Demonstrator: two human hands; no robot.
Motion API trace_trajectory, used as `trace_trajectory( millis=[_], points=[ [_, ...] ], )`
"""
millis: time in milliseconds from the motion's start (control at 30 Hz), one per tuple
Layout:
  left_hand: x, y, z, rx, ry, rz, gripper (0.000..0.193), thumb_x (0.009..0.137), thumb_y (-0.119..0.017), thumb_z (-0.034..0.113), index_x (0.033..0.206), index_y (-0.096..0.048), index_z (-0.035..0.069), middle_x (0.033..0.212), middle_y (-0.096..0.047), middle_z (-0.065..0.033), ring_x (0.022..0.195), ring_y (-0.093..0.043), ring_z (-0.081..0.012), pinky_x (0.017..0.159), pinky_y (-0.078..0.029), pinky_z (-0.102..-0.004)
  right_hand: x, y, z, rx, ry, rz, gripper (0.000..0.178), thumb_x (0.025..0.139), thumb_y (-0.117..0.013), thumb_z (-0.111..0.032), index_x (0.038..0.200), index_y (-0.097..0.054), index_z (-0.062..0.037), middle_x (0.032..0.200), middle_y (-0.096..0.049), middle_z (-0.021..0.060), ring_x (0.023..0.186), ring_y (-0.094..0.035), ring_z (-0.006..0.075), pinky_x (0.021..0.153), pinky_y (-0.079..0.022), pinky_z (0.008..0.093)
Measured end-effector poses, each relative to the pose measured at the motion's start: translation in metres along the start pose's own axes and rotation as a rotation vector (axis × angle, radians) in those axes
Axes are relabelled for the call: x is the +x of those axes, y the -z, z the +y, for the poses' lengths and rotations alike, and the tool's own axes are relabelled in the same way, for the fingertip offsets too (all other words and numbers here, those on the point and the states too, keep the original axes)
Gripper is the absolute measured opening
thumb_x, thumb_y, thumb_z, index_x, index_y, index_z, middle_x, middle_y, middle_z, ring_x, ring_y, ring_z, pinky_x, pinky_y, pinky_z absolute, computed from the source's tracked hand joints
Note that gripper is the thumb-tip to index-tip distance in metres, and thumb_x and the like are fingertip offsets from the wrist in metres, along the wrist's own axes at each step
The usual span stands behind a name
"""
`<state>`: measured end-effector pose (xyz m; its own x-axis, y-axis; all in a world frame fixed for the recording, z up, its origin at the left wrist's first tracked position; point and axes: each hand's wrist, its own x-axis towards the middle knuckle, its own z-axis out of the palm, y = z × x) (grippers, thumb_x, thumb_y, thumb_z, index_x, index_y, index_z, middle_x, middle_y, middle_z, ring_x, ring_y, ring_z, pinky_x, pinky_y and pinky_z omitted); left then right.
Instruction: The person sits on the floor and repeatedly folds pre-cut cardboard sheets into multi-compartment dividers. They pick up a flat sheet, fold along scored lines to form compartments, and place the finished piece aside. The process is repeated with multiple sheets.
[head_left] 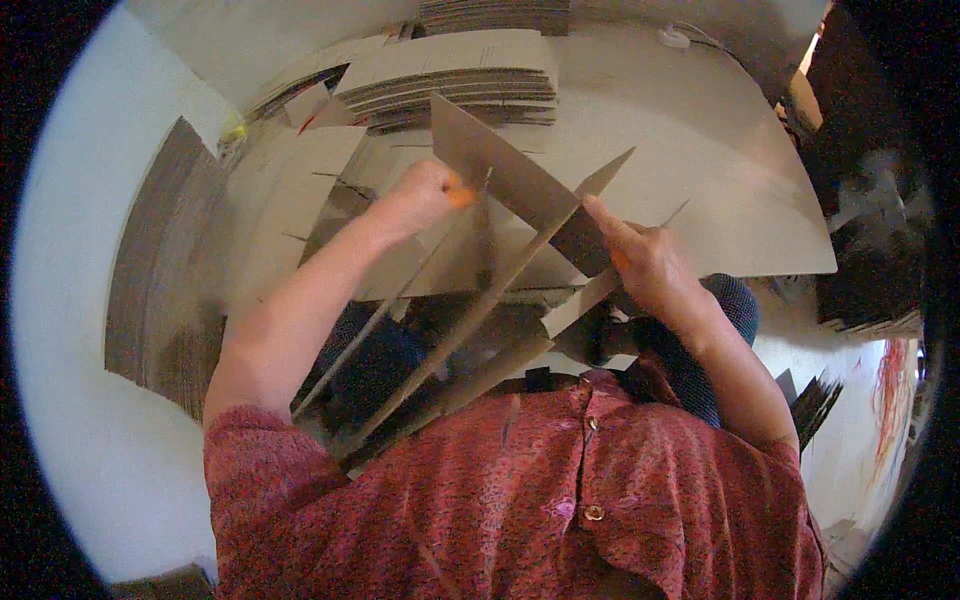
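Observation:
Several brown cardboard strips stand on edge in front of me, partly crossing like a divider. A wide crosspiece of cardboard (505, 165) slants from upper left to lower right. Long cardboard strips (470, 315) run from it down toward my shirt. My left hand (432, 195) is closed at the top of the leftmost strip (420, 275), with something orange on its fingertips. At the crosspiece's right side, my right hand (645, 260) grips the cardboard, thumb along its edge; its other fingers are partly hidden. Orange shows there too.
Flat cardboard stacks (450, 80) lie at the back of the pale table (720, 170). Another large cardboard stack (165, 270) stands at the left by the white wall (70, 300). Dark stacked sheets (870, 260) rise at the right. Reddish strands (890, 400) hang below them.

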<state>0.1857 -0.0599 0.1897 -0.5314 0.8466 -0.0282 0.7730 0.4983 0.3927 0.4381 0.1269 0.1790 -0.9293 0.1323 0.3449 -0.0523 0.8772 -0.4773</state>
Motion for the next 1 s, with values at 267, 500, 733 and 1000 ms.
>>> trace_trajectory(
  millis=[267,500,733,1000],
  points=[
    [0.018,0.008,0.035,-0.195,0.102,-0.113,0.030,0.083,-0.063,0.027,0.074,-0.062,-0.002,0.058,-0.047,-0.0020,0.059,-0.042,-0.0082,0.052,-0.036,-0.0296,-0.006,0.022,0.014,0.023,0.004,0.070,0.058,0.077,-0.049,0.007,0.132,-0.043,-0.0110,0.077,-0.059,0.0225,0.065,-0.059,0.0374,0.062,-0.047,0.0429],
    [0.055,0.015,0.062,-0.297,0.050,-0.030,0.034,0.085,-0.062,0.031,0.095,-0.065,-0.002,0.075,-0.061,-0.0064,0.069,-0.052,-0.0133,0.065,-0.043,-0.0286,0.000,0.036,0.038,-0.030,-0.212,-0.032,0.047,0.080,-0.051,0.000,0.126,-0.050,-0.0108,0.071,-0.058,0.0255,0.061,-0.059,0.0385,0.061,-0.047,0.0438],
    [0.179,-0.008,-0.023,0.370,-0.258,0.513,0.061,0.075,-0.071,0.029,0.124,-0.049,0.002,0.126,-0.050,-0.0181,0.116,-0.047,-0.0328,0.098,-0.038,-0.0388,0.025,0.055,0.121,-0.307,-0.386,-0.109,0.027,0.084,-0.046,-0.012,0.110,-0.053,-0.0091,0.088,-0.063,0.0192,0.083,-0.061,0.0378,0.070,-0.048,0.0458],
    [0.215,-0.010,-0.046,0.345,-0.150,0.403,0.035,0.087,-0.052,0.012,0.122,-0.051,0.006,0.113,-0.058,-0.0159,0.104,-0.055,-0.0313,0.086,-0.043,-0.0374,0.051,0.076,0.185,-0.344,-0.330,-0.032,0.031,0.081,-0.050,-0.008,0.111,-0.054,-0.0122,0.082,-0.063,0.0165,0.081,-0.062,0.0339,0.064,-0.049,0.0444]
  ],
)
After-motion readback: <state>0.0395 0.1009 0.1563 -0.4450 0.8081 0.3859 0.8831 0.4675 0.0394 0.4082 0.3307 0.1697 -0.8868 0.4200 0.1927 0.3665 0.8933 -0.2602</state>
